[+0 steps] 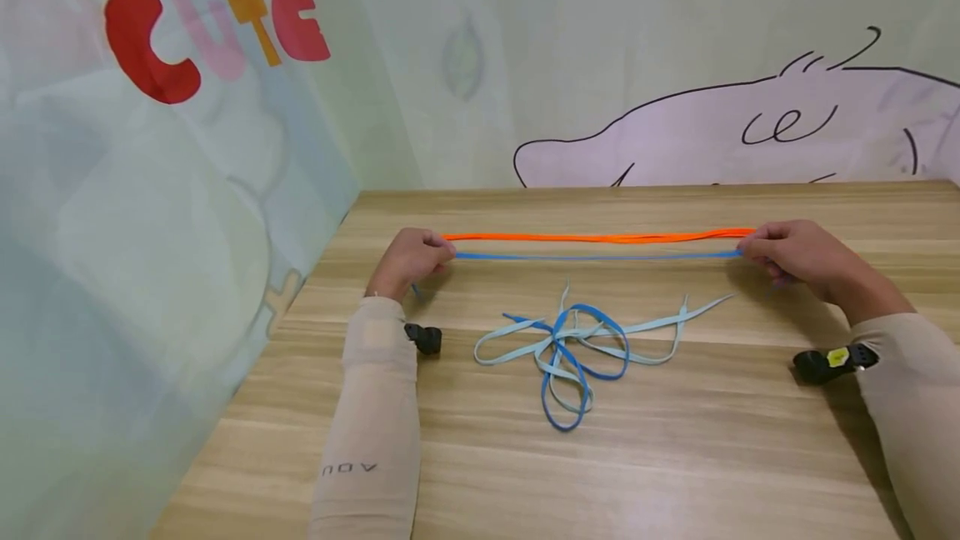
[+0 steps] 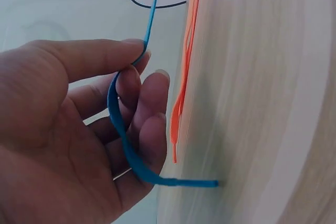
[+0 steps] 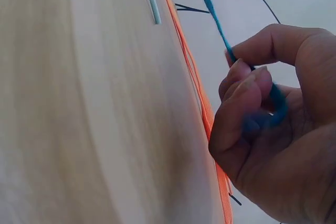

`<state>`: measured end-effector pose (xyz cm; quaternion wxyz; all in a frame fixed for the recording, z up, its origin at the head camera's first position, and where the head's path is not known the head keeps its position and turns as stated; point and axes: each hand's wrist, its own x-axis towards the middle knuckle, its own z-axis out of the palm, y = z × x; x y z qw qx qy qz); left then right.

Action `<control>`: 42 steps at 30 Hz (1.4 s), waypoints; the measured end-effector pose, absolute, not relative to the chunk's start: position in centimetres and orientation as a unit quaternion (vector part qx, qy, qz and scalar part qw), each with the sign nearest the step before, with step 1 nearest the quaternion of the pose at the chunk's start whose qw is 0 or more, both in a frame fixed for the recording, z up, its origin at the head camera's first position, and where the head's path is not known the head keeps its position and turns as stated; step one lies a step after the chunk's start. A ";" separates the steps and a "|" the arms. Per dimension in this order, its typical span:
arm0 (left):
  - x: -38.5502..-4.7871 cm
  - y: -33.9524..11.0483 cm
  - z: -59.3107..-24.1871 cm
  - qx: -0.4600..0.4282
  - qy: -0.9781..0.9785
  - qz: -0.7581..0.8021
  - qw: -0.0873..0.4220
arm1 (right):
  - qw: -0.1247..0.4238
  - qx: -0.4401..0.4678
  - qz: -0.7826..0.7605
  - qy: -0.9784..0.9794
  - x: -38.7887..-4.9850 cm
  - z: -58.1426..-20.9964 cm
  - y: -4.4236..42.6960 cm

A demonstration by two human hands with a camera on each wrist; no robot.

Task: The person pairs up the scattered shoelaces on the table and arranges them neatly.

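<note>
A: I'm on the head view, and here's the blue lace (image 1: 592,257), drawn nearly straight between left hand (image 1: 414,258) and right hand (image 1: 806,257), with the orange lace (image 1: 600,238) just beyond it, nearly parallel.

B: On the left wrist view I get what you can't see clearly: the left hand pinches the blue lace at its fingertips, the other fingers loosely bent, and the free end (image 2: 189,183) drops past the palm and pokes out sideways. The orange lace ends in a narrow tip (image 2: 175,153) there, apart from the fingers.

A: My view only gives a scrap of that end under the hand. And the right?

B: Pinching too! The right wrist view has the blue lace curling back into the palm, its end blurred. The orange lace runs behind the fingers; touching or not, I can't tell.

A: Closer to me, on the table (image 1: 675,457), a pale lace (image 1: 645,326) and a darker blue lace (image 1: 564,428) lie looped together. All you get is one pale tip (image 3: 153,6).
</note>
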<state>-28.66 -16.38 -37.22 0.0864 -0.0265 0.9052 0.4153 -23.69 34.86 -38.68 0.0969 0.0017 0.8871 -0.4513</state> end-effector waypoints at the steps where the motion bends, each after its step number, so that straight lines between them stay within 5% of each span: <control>1: -28.7 -16.4 -37.3 -0.026 0.907 0.411 0.085 | 0.098 0.003 -0.451 0.887 -23.6 -38.7 34.9; 42: -28.8 -16.5 -37.6 -0.054 0.935 0.341 0.076 | 0.072 0.072 -0.374 0.922 -23.7 -38.9 36.1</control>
